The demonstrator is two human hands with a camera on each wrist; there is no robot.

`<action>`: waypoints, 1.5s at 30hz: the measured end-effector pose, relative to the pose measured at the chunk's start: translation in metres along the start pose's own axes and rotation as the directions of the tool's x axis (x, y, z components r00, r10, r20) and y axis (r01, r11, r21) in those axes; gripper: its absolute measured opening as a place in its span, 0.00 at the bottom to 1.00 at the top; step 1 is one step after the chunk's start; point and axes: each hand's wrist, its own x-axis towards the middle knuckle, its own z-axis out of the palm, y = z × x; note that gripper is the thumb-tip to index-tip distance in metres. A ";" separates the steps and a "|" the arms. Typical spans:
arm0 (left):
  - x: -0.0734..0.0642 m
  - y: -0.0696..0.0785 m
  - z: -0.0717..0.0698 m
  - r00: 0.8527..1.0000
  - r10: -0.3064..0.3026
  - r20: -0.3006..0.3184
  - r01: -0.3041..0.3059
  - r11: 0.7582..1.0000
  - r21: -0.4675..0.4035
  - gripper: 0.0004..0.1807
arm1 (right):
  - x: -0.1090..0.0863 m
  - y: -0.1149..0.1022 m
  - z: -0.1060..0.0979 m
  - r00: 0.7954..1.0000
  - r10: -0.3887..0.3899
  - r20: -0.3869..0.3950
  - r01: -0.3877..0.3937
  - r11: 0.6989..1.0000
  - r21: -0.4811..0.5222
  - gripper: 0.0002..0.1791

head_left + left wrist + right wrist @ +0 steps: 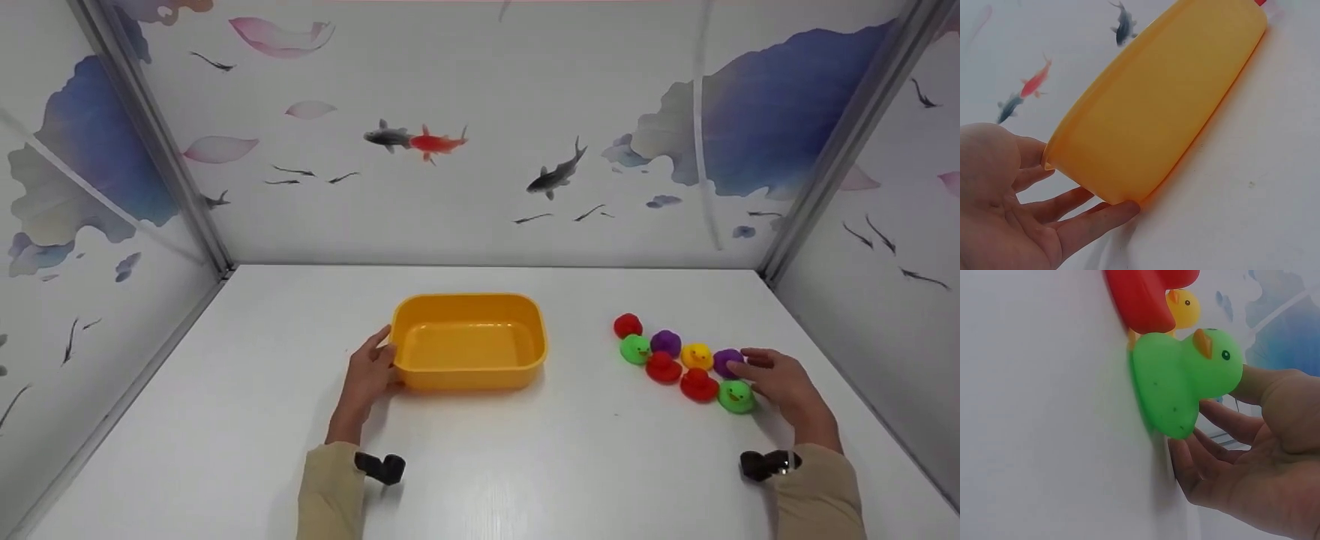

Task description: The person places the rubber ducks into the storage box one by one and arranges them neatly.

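A yellow plastic basin (pixel 469 380) with rounded corners stands upright on the white table. My left hand (pixel 369 371) is at the basin's left end, its relaxed fingers touching the outer wall and rim; the left wrist view shows fingertips (pixel 1126 209) against the lower edge. Several rubber ducks sit in a cluster on the right. My right hand (pixel 784 382) is beside the cluster's right end, nearest a purple duck (pixel 726 363) and a green duck (pixel 736 397). In the right wrist view its loosely extended fingers lie behind the green duck (pixel 1165 385); contact is unclear.
Farther left in the cluster are a yellow duck (pixel 697 356), another purple duck (pixel 665 343), another green duck (pixel 635 349) and several red ducks (pixel 663 368). White printed panels (pixel 465 217) with fish pictures enclose the table's back and sides.
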 end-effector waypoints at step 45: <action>0.000 0.000 -0.002 1.000 0.007 0.007 -0.007 1.000 0.004 0.28 | -0.020 -0.082 0.021 0.972 -0.142 -0.186 0.157 0.985 0.068 0.46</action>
